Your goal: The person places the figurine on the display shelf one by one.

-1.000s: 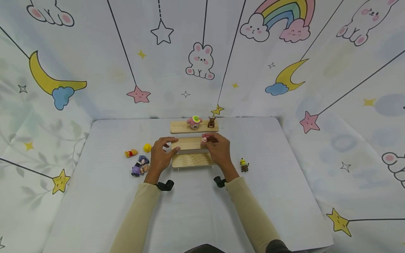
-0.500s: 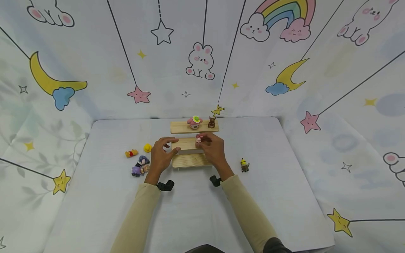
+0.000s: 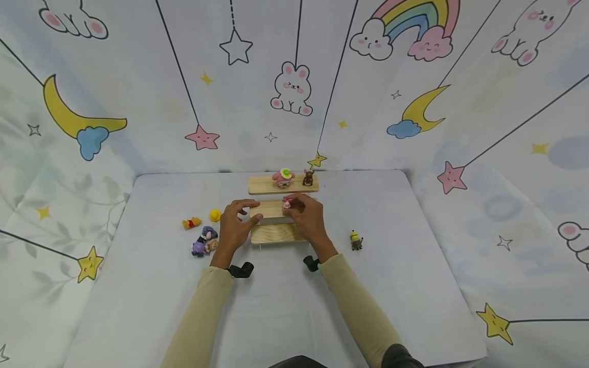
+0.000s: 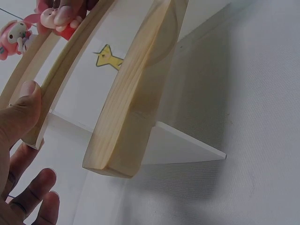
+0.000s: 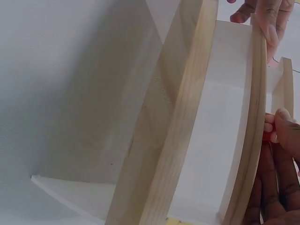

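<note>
My right hand (image 3: pixel 310 217) pinches a small pink figurine with a red part (image 3: pixel 287 204) at the middle step of a three-step wooden display shelf (image 3: pixel 269 209). In the left wrist view the figurine (image 4: pixel 55 21) stands upright with pink ears, over the step's edge. My left hand (image 3: pixel 233 229) grips the left end of that middle step, thumb on its front edge and a finger behind it. On the top step sit a pink figurine with a yellow and green hat (image 3: pixel 283 177) and a brown figurine (image 3: pixel 308 178). Whether the held figurine touches the wood is hard to tell.
Left of the shelf lie a yellow and red bear figurine (image 3: pixel 190 223), a round yellow piece (image 3: pixel 214 214) and a cluster of purple and blue figurines (image 3: pixel 204 242). A yellow and brown figurine (image 3: pixel 356 240) stands to the right on the white table (image 3: pixel 405 286).
My right hand has shifted left along the middle step with the pink figurine, mostly in the first half second. My left hand stays where it was.
</note>
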`<action>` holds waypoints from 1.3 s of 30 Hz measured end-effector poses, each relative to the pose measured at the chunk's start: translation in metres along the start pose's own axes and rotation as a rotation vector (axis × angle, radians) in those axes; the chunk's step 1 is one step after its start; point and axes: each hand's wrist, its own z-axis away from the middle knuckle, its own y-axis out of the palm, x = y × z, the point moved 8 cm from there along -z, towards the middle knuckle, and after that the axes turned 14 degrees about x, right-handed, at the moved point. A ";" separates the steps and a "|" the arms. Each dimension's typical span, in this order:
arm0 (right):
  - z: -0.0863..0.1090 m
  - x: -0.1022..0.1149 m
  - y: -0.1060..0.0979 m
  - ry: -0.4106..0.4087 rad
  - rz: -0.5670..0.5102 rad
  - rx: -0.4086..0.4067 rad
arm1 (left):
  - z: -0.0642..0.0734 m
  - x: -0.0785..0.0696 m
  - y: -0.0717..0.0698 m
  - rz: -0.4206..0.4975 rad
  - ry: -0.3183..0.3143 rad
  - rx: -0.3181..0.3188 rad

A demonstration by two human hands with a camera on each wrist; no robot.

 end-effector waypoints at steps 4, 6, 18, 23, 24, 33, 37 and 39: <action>0.000 -0.003 0.001 0.012 0.022 0.008 | 0.000 0.000 0.000 -0.001 0.001 0.002; 0.000 -0.004 0.002 0.014 0.027 0.009 | 0.000 0.000 0.000 0.003 0.003 0.002; 0.000 -0.005 0.001 0.008 0.047 -0.007 | 0.000 0.000 0.001 -0.005 0.019 -0.001; 0.002 -0.004 0.000 0.009 0.039 -0.010 | 0.000 -0.001 0.000 -0.005 0.026 -0.006; 0.003 -0.004 -0.001 0.008 0.037 -0.011 | 0.000 -0.001 0.000 -0.004 0.025 -0.006; 0.014 -0.008 -0.015 -0.020 0.046 -0.050 | 0.000 0.000 0.000 -0.001 0.024 -0.004; 0.022 -0.011 -0.025 -0.003 0.072 -0.081 | 0.001 0.000 0.000 -0.004 0.026 -0.004; 0.026 -0.012 -0.030 -0.011 0.083 -0.095 | 0.001 0.000 0.000 -0.003 0.024 -0.006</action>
